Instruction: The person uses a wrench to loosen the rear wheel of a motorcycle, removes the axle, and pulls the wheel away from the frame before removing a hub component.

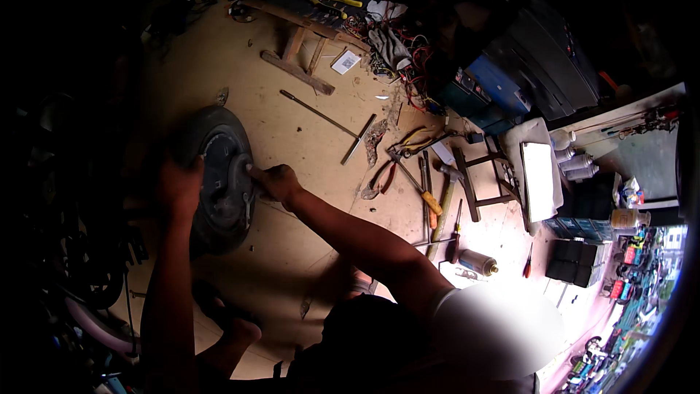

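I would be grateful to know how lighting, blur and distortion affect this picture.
Head view, left: deep shadow swallows detail, and the wheel blends into it; head view, lower right: glare bleaches the floor near the metal can, beside a blurred pale shape I cannot identify; head view, right rim: fisheye curvature bends the scene.

The tan floor (313,164) brightens toward the right.
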The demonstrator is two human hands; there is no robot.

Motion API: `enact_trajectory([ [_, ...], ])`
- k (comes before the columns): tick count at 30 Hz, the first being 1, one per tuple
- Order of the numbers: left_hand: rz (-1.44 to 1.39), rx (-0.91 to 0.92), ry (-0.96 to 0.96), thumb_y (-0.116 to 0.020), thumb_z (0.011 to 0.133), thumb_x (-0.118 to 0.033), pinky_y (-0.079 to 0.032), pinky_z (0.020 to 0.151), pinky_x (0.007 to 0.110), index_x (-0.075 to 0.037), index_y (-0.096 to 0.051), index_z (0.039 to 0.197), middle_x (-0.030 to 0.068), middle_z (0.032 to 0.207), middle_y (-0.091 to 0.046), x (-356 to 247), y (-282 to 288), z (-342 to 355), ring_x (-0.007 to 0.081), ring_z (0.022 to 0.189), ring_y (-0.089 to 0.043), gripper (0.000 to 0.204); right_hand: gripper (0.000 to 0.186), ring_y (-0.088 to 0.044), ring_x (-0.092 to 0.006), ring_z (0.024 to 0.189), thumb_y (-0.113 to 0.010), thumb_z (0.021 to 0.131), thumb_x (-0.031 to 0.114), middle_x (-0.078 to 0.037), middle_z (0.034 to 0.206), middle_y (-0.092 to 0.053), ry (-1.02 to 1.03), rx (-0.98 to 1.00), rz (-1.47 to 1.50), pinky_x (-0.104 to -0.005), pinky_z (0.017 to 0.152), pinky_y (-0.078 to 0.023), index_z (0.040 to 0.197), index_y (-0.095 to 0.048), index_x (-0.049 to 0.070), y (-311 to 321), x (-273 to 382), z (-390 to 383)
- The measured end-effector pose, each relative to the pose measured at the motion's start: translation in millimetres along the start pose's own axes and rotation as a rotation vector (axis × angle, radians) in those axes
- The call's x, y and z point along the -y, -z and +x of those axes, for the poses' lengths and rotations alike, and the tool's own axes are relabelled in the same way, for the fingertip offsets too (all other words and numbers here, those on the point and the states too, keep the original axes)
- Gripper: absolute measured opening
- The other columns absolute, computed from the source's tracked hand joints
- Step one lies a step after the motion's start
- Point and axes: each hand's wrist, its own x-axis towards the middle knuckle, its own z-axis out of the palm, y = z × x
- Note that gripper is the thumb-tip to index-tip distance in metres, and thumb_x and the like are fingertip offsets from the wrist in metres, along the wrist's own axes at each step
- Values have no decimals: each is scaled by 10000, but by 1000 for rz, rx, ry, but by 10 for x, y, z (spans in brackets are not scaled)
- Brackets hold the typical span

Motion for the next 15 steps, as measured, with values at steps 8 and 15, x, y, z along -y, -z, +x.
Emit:
enact_trajectory([
  [8, 46, -17, -23, -813, 848, -411, -527, 1074, 487, 32, -541, 1466, 297, 1388, -637, 10, -32, 46, 435, 1268, -642, 807, 483, -719, -235, 787, -804, 917, 415, -154, 838, -749, 375, -37, -143, -389, 754, -571, 932, -754, -65, 10, -213, 190],
  [15, 211, -11, 1, -769, 842, -547, -577, 951, 527, 16, -633, 1358, 271, 1223, -721, -117, 84, -47, 424, 1124, -711, 776, 414, -654, -165, 666, -844, 913, 358, -97, 784, -728, -8, -37, -31, -330, 589, -518, 936, -749, -44, -75, -23, 24],
])
